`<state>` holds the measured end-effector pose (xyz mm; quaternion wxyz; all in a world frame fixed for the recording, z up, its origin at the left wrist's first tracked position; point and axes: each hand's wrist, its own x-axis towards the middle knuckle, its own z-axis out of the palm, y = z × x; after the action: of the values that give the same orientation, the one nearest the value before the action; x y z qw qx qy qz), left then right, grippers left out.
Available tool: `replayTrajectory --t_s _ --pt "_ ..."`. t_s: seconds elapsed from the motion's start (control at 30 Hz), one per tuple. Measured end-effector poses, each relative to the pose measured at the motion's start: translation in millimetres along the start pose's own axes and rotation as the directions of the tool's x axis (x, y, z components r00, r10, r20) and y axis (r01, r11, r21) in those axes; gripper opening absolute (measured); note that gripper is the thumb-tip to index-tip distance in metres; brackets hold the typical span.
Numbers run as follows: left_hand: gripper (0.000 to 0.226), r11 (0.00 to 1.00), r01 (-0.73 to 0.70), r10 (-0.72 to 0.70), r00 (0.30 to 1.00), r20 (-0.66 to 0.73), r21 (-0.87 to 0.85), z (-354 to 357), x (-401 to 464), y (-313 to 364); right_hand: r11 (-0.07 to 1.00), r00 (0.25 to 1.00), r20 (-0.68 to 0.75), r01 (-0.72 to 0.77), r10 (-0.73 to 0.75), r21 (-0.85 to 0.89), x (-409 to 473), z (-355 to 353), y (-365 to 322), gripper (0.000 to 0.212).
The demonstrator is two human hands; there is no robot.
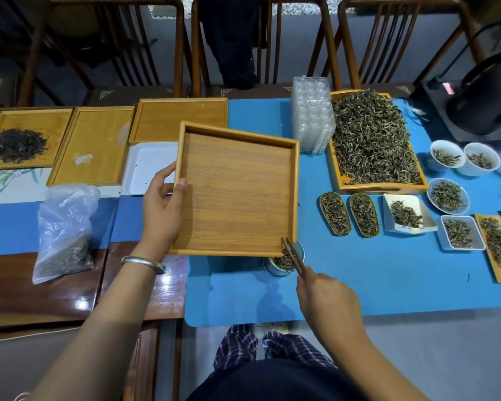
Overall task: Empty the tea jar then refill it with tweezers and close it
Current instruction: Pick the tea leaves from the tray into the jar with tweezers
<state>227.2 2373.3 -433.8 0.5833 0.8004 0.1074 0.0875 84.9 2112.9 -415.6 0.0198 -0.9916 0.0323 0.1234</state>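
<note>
From my feed, both forearms are bare, no sleeves in sight. A plain silver bangle [143, 263] circles the left wrist at about nine o'clock. At six o'clock I see a dark top [275, 382] above blue-and-white plaid trousers [243, 347].

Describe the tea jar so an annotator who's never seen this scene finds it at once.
Start at the blue mat and find the square wooden tray the left hand tilts. The tea jar sits under its near right corner, beside the tweezers. Unlike the white bowls and dishes to the right, it is clear glass.
</note>
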Motion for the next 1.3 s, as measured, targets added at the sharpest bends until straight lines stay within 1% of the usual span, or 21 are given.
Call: replayTrajectory --t_s 0.07,0.2,0.33,0.37,0.43,0.53,0.63,0.73,0.8,0.87,1.0,1.07,1.17,1.2,1.3 --pt "0.037 1.0 0.0 0.0 1.0 -0.003 -0.001 0.2 0.2 -0.4 1.0 1.0 0.022 0.014 -0.014 -0.007 -6.0 1.8 2.5 0.017" --pt "0.035 1.0 -0.005 0.005 1.0 -0.004 -0.012 0.3 0.8 -2.5 0.999 0.998 0.059 -0.024 0.022 0.033 -16.8 -5.7 4.9 0.021" --pt "0.035 1.0 0.003 -0.003 1.0 0.004 -0.021 -0.6 2.6 -6.9 0.995 0.998 0.043 -0.049 0.046 0.081 -25.3 -13.1 8.6 0.026" --pt "0.034 1.0 0.016 -0.016 1.0 0.001 -0.022 -0.6 3.3 -8.6 0.993 0.999 0.026 -0.044 0.042 0.114 -26.3 -15.2 9.9 0.026" --pt "0.034 0.998 0.057 -0.057 0.998 -0.002 -0.019 -1.0 4.4 -11.9 0.97 0.999 -0.041 -0.017 0.028 0.244 -26.9 -17.7 13.8 0.025" --pt "0.033 0.993 0.111 -0.111 0.994 0.01 -0.031 -2.5 4.4 -19.0 0.896 0.987 -0.148 0.016 0.056 0.443 -20.8 -17.9 20.3 0.013" --pt "0.033 0.992 0.122 -0.121 0.993 0.01 -0.034 -4.7 3.0 -24.4 0.827 0.974 -0.21 0.047 0.087 0.561 -0.7 -13.3 24.1 0.016" --pt "0.032 0.989 0.141 -0.142 0.99 -0.018 -0.053 -6.5 0.4 -27.3 0.733 0.966 -0.201 0.018 0.162 0.68 27.1 -9.7 25.0 0.015" --pt "0.03 0.984 0.156 -0.16 0.986 -0.038 -0.085 -9.3 -0.9 -27.9 0.648 0.96 -0.181 0.001 0.212 0.762 44.1 -12.9 20.4 0.012" --pt "0.028 0.978 0.167 -0.173 0.984 -0.045 -0.122 -13.9 -1.3 -27.9 0.571 0.953 -0.19 0.022 0.235 0.821 59.0 -17.8 13.1 0.011" --pt "0.023 0.972 0.179 -0.191 0.98 -0.063 -0.153 -29.1 -4.8 -25.6 0.527 0.961 -0.213 0.089 0.179 0.845 81.5 -23.2 -9.2 0.021" --pt "0.023 0.968 0.18 -0.199 0.975 -0.095 -0.175 -40.1 -7.6 -27.7 0.514 0.965 -0.218 0.115 0.144 0.85 87.7 -23.5 -21.4 0.032" --pt "0.024 0.966 0.188 -0.213 0.967 -0.136 -0.177 -63.8 -14.8 -37.1 0.46 0.982 -0.169 0.11 0.089 0.881 91.5 -20.4 -40.7 0.03" --pt "0.023 0.965 0.197 -0.222 0.964 -0.144 -0.173 -70.7 -18.7 -41.7 0.452 0.985 -0.158 0.109 0.071 0.885 90.9 -17.9 -46.3 0.033" --pt "0.017 0.964 0.223 -0.25 0.947 -0.203 -0.146 -97.9 -33.6 -61.2 0.504 0.988 -0.154 0.146 -0.025 0.851 85.9 -4.7 -68.2 0.046"
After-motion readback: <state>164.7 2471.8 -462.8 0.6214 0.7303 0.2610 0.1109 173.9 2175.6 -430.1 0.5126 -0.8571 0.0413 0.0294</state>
